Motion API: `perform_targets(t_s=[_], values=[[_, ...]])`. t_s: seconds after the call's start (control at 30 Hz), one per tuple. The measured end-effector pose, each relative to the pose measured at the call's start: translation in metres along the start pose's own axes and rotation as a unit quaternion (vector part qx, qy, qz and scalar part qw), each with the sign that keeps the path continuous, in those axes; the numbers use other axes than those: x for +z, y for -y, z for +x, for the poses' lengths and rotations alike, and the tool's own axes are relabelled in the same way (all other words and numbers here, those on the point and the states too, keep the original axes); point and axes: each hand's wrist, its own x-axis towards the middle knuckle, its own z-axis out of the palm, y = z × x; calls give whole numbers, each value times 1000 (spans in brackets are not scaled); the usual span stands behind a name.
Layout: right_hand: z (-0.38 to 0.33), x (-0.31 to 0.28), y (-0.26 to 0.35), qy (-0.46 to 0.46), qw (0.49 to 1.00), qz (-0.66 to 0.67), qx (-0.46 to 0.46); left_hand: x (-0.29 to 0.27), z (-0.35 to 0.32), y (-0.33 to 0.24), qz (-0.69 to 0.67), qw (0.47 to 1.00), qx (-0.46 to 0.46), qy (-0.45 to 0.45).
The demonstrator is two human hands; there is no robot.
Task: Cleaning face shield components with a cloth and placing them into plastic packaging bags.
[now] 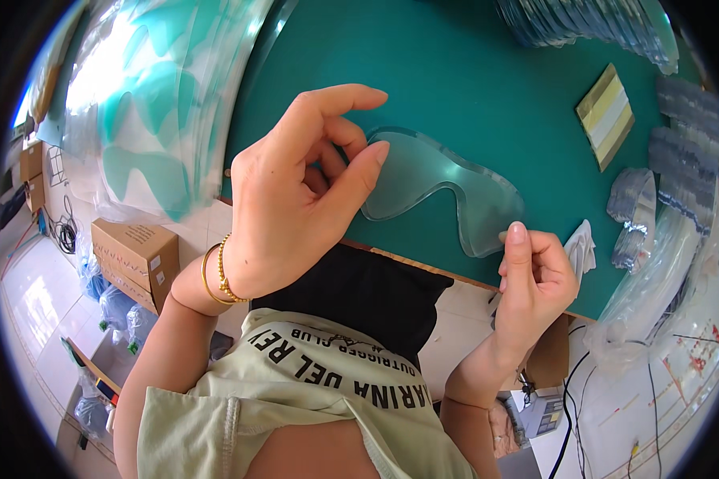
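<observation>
Fingers of your right hand [539, 271] pinch the clear visor [407, 172] by its lower tip, at four to five o'clock. On your left hand [284, 188], at nine o'clock, thumb and forefinger stand apart and the rest curl inward; whether they grip the visor's hidden end cannot be told. Clock positions are taken about the visor. Largest is the green table [455, 88], its near edge just below the visor, keeping the work close to your body. At ten o'clock lies a plastic-wrapped stack [148, 104] of visor-shaped pieces, the wrapping presumably guarding their surfaces. At one, a row of clear pieces [591, 28] nests closely, probably to save room. The visor lies between your hands; rim holding likely spares its face smudges. Smaller still, a yellow-and-silver block [605, 116] sits at two, a white cloth [585, 246] at four.
</observation>
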Motion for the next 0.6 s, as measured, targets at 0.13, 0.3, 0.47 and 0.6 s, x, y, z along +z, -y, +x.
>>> perform_targets(t_s=[0.13,0.3,0.47,0.6], values=[[0,0,1,5,1000,-7,1,0,-1,0,10,1000,5,0],[1,0,0,5,1000,3,-1,0,-1,2,22,999,24,0],[2,0,1,8,1000,1,7,1,1,1,27,999,23,1],[0,-1,5,11,999,-51,-8,1,1,0,52,998,30,2]])
